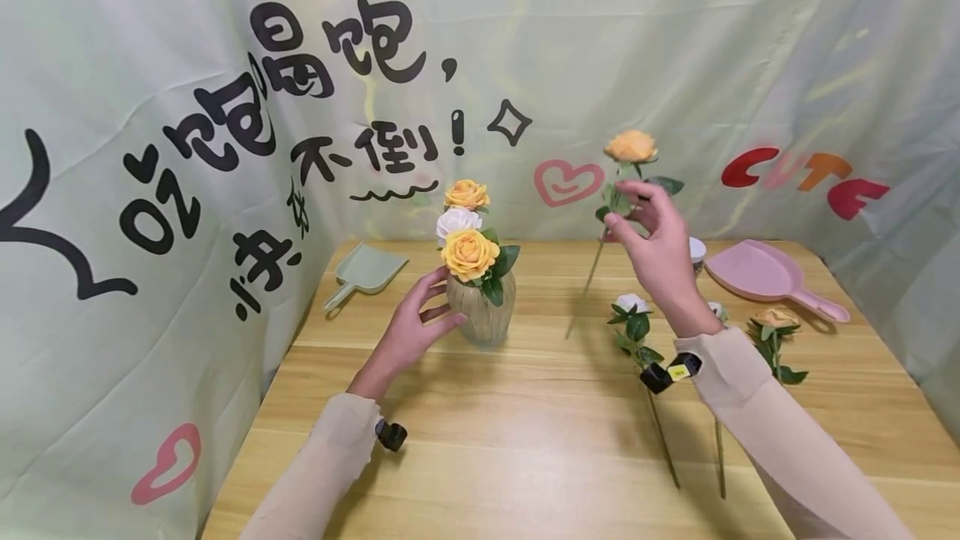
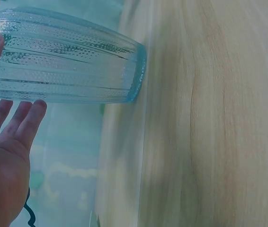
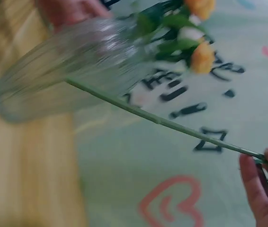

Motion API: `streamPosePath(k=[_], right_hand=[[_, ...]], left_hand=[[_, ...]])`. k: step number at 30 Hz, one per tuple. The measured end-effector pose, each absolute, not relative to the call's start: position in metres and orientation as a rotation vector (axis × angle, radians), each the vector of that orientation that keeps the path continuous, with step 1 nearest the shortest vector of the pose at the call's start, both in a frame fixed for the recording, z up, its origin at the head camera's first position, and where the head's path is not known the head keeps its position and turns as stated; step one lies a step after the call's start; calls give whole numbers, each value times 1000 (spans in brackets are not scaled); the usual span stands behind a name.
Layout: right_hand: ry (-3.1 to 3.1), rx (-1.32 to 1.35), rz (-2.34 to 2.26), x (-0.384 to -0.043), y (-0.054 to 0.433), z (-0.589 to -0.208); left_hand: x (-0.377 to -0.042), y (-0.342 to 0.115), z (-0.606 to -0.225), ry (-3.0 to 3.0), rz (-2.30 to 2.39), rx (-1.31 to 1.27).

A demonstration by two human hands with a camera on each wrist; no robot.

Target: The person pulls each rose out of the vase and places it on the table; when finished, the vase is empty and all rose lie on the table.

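Note:
A ribbed clear glass vase point(image 1: 486, 315) stands upright on the table, holding two orange-yellow roses point(image 1: 470, 255) and a white rose point(image 1: 458, 224). My left hand point(image 1: 412, 325) holds the vase's left side, thumb in front and fingers toward the back; the left wrist view shows the thumb and fingertips at the glass point(image 2: 67, 61). To the right, my right hand point(image 1: 654, 236) pinches an orange-yellow rose point(image 1: 632, 146) by its stem, just below the bloom. The long green stem point(image 3: 157, 119) slants down toward the table, its lower end overlapping the vase in the right wrist view.
On the table's right lie a white rose point(image 1: 632, 304), another white rose partly behind the right wrist, and an orange rose point(image 1: 776, 319). A pink dustpan point(image 1: 757, 271) and a white-lidded jar point(image 1: 697, 251) stand behind. A green dustpan point(image 1: 369, 267) lies back left.

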State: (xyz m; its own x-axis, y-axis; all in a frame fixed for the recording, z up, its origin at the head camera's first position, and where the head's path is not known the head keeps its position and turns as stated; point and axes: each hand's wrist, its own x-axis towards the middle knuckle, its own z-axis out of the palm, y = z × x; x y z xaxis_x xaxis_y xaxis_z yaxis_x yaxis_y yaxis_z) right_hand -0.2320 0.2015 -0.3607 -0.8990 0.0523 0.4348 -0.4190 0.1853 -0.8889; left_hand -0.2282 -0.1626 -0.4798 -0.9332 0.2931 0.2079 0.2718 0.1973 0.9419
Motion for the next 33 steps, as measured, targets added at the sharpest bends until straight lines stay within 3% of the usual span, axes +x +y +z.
streamPosePath(k=[16,33], right_hand=[[-2731,338,1560,-206,207,-468],[-2899,280,1569,-200,194,-512]], left_hand=[[-229,-163,-481,2410,1901,576],[-227,-163,-478,2427,1888,569]])
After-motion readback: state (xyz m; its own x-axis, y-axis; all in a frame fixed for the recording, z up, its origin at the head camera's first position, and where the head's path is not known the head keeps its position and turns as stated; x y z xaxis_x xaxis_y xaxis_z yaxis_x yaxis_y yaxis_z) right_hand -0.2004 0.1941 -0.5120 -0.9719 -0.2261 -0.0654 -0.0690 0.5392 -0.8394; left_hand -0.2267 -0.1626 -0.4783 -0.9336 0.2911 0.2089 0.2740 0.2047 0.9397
